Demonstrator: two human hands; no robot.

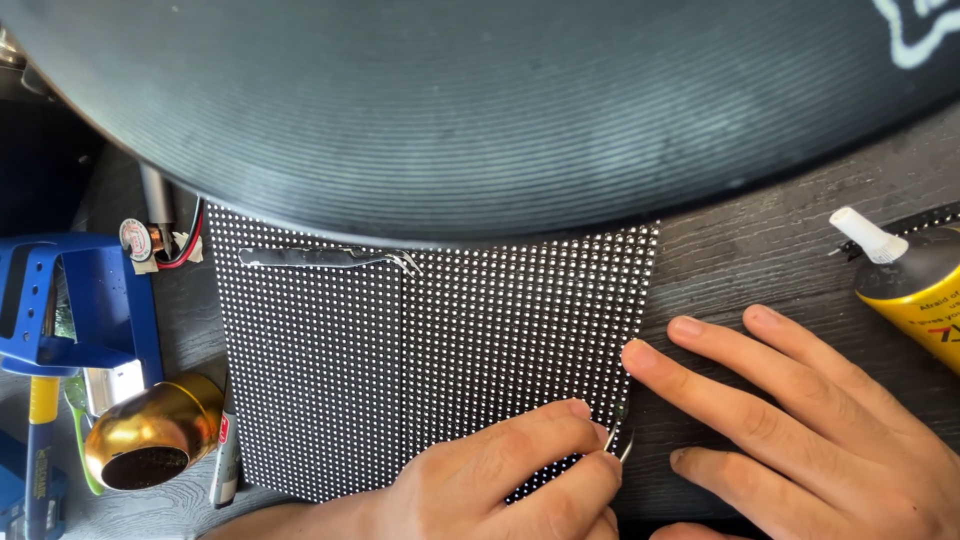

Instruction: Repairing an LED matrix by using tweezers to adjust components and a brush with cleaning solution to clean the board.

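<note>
Left hand: my left hand (500, 475) comes up from the near edge of the worktop, thumb and forefinger pinched together on fine metal tweezers (622, 442), tips at the panel's right edge.
Right hand: my right hand (800, 420) lies flat and spread on the wood, holding nothing, forefinger tip touching that same right edge just above the tweezer tips.
Panel, place: the black dot-grid panel (420, 350) lies flat mid-worktop; its far edge is hidden under a big dark ribbed disc (480, 110).
Panel, look: square, matt black, close rows of tiny pale dots, a faint seam down the middle.
Panel, handling: I judge it thin, stiff and light, the dots fragile; best held by its bare edges or pressed flat, never pinched on the face.
On the panel: a second, shiny tweezers (325, 259) lies near its far left corner.
Right side: a yellow glue tube (915, 285) with white nozzle.
Left edge: a blue tool frame (70, 300), a gold cup (150, 440) on its side, a marker (226, 455).
</note>
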